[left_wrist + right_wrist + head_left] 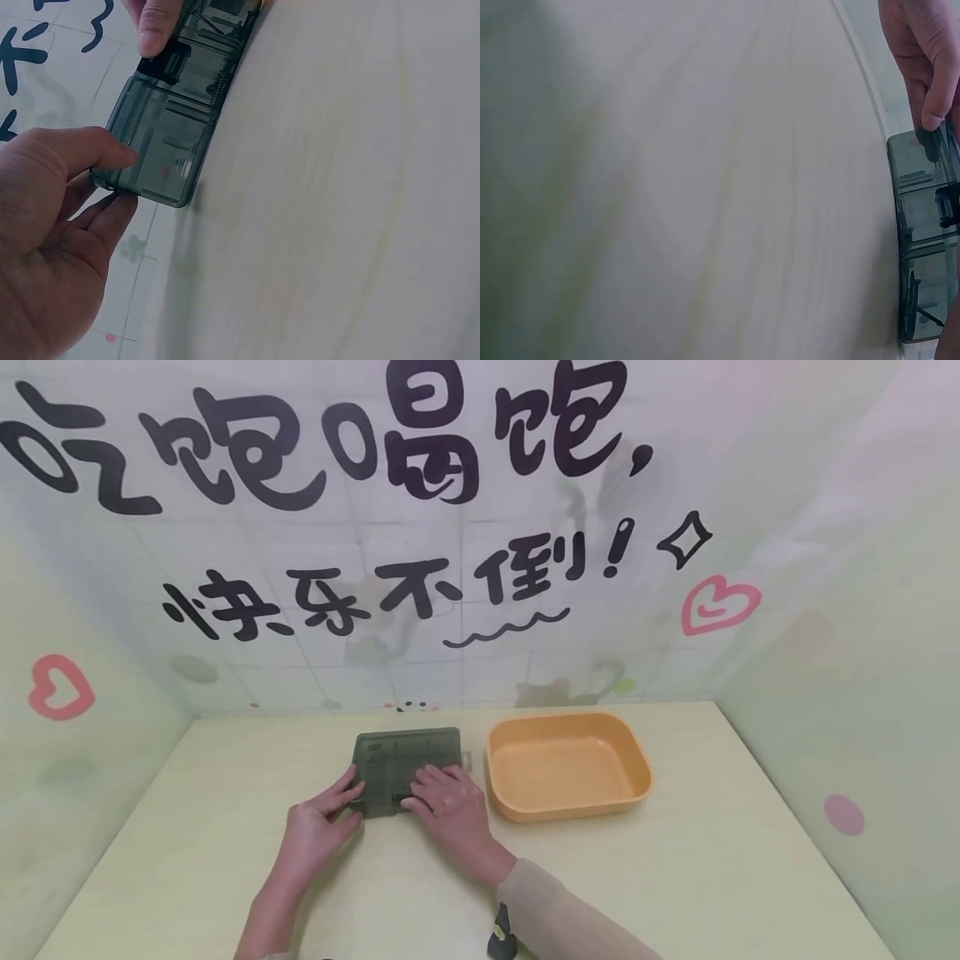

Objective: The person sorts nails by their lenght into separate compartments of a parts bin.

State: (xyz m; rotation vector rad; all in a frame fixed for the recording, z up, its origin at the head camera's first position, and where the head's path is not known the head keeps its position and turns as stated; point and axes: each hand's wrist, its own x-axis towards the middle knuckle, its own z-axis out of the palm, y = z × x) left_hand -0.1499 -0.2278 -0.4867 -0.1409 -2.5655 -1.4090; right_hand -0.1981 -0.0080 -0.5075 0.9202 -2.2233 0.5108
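A dark green see-through plastic storage case lies on the table, its lid down. My left hand holds its left end, thumb on the near side and fingers at the edge, as the left wrist view shows the hand closely. My right hand lies over the case's right part, bent fingers on the lid and thumb at the front edge. In the left wrist view that thumb touches a black latch. Through the case walls, compartments with small dark items show; their kind is unclear.
To the right of the case stands an orange rectangular tub with nothing visible in it. A small black object lies by the right sleeve. Behind the table rises a wall with black lettering.
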